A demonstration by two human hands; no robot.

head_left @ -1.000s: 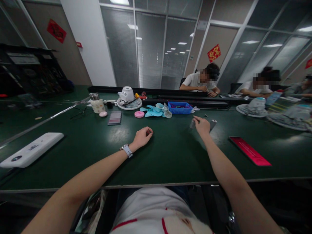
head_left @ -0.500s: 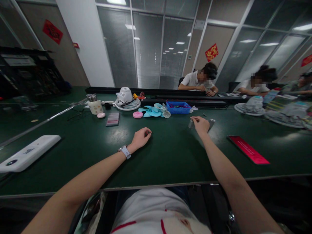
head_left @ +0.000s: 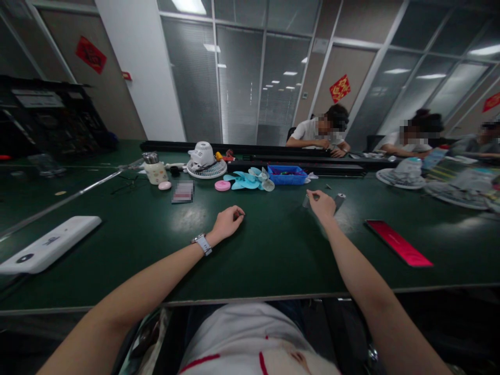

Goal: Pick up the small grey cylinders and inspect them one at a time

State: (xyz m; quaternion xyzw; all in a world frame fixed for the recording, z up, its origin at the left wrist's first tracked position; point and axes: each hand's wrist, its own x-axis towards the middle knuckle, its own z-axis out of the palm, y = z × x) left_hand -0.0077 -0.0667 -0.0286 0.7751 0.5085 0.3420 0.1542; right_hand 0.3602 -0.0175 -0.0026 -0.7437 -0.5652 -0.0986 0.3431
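Observation:
My left hand rests on the green table with its fingers curled in loosely, and nothing shows in them. A watch is on that wrist. Further out to the right, my right hand has its thumb and fingertips pinched at the top of a small grey cylinder standing on the table. A second grey cylinder is just beyond the knuckles on the other side, partly covered by the hand. What kind of cylinders they are is too small to tell.
Light-blue fan blades, a blue bin, a pink round piece and a white fan part lie at the back. A red-screened phone is right, a white device left. Co-workers sit across the table.
The whole view has shifted slightly as the head moved. Both hands stay in nearly the same places, the right one still at the grey cylinder.

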